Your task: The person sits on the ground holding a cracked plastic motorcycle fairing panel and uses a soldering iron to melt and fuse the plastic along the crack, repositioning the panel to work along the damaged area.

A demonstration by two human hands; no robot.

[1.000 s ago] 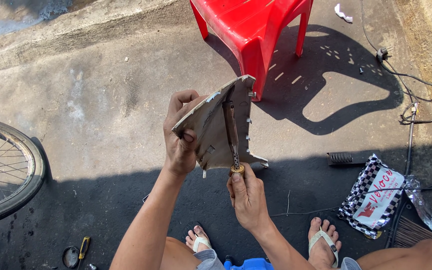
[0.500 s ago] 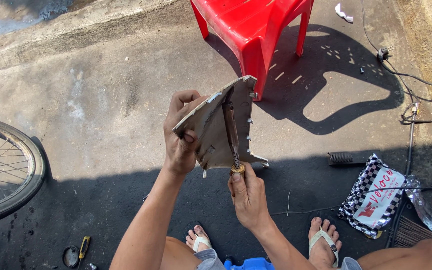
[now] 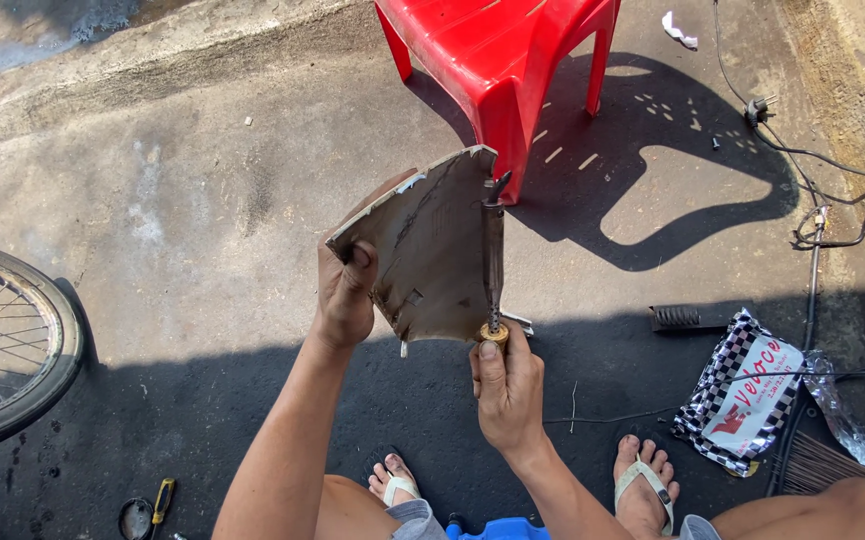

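A dull grey plastic panel [image 3: 433, 250], roughly triangular and scuffed, is held up above the ground between the knees. Its left edge is clamped by the left hand [image 3: 345, 295], thumb pressed on the inner face and fingers wrapped behind. The right hand [image 3: 508, 385] is closed around a brass-coloured handle end from which a slim dark soldering iron [image 3: 494, 255] is raised along the panel's right edge, the tip reaching near the top corner. The panel's pale rim is seen along the upper edge; small tabs project at the bottom.

Open concrete [image 3: 173, 190], rough and stained, is left clear to the left and ahead. A glossy red plastic chair [image 3: 498, 50] stands just beyond the panel's top. A spoked wheel [image 3: 3, 340] is cut by the left frame edge. A chequered bag [image 3: 743, 390] and black cables [image 3: 823, 215] lie to the right, well apart from the hands.
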